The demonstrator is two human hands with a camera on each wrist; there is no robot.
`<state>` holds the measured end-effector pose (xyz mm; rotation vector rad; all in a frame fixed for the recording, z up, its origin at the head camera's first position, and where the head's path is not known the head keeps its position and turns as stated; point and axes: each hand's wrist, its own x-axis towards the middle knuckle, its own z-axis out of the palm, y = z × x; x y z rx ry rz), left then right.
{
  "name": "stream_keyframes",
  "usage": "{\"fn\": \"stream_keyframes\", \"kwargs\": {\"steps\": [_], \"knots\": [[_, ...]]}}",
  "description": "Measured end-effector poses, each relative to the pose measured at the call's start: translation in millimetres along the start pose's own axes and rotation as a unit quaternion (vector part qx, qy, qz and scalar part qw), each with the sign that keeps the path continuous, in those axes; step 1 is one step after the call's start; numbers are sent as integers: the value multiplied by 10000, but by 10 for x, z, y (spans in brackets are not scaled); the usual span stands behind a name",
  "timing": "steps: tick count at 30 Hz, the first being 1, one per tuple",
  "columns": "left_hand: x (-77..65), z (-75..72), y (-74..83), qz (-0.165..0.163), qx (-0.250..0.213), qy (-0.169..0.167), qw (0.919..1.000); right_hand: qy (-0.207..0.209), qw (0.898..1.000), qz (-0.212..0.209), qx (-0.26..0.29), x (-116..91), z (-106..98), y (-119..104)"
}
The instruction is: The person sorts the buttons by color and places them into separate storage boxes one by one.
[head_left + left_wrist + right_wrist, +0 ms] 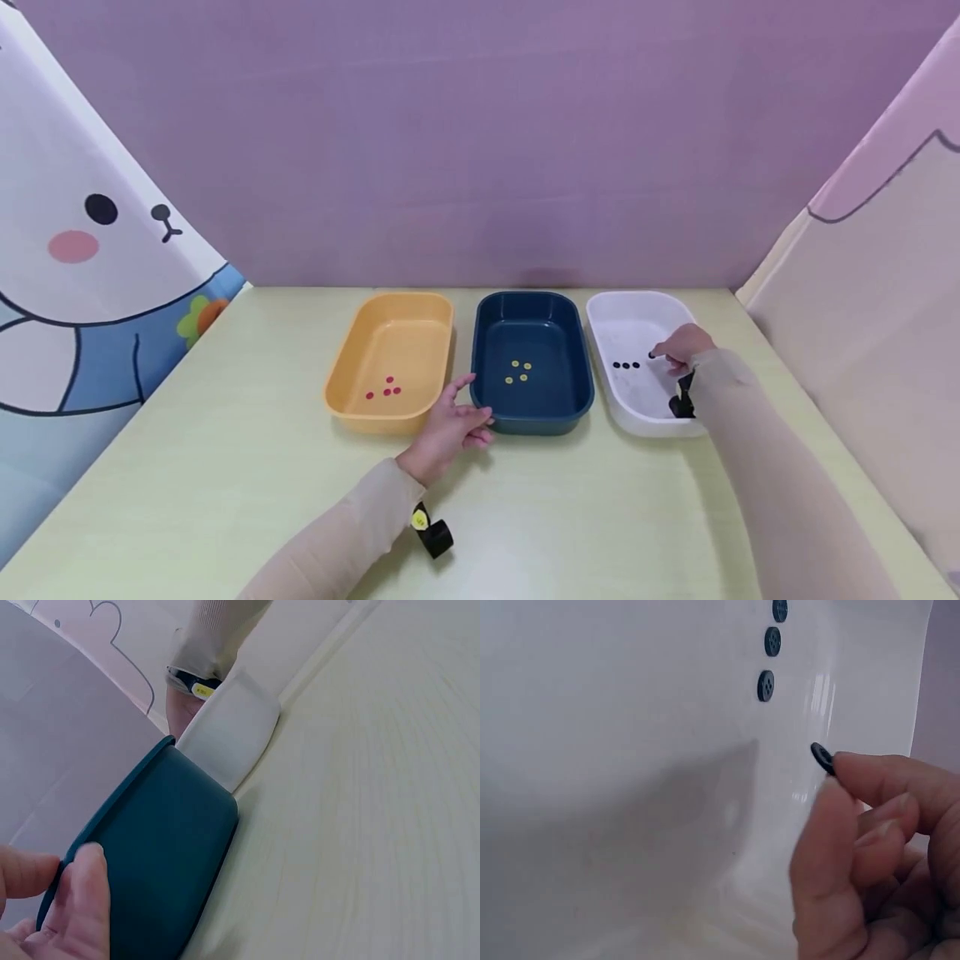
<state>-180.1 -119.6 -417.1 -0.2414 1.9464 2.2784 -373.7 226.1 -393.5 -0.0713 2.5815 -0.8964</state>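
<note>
Between its thumb and index finger, my right hand (684, 343) pinches a small black button (822, 758) over the white tray (637, 396). Several holes show in the loose black buttons (766, 686), three of which lie in a row on that tray's floor, left of the hand in the head view. My left hand (448, 432) grips the near left rim of the dark blue tray (169, 847), thumb on one side and fingers on the other. Inside the blue tray lie several yellow buttons (523, 377).
A yellow-orange tray (405, 350) with several red buttons (387, 392) stands left of the blue one. All three trays sit side by side on a pale wooden table (540, 517). A purple cloth (495, 167) hangs behind, with printed cloths at both sides.
</note>
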Motion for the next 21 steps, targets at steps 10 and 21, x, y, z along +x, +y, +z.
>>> {"fn": "stream_keyframes", "kwargs": {"steps": [10, 21], "knots": [[-43, -16, -7, -39, 120, -63, 9999, -202, 9995, 206, -121, 124, 129, 108], [-136, -199, 88, -546, 486, -538, 9959, -255, 9981, -455, 339, -79, 52, -74]]}}
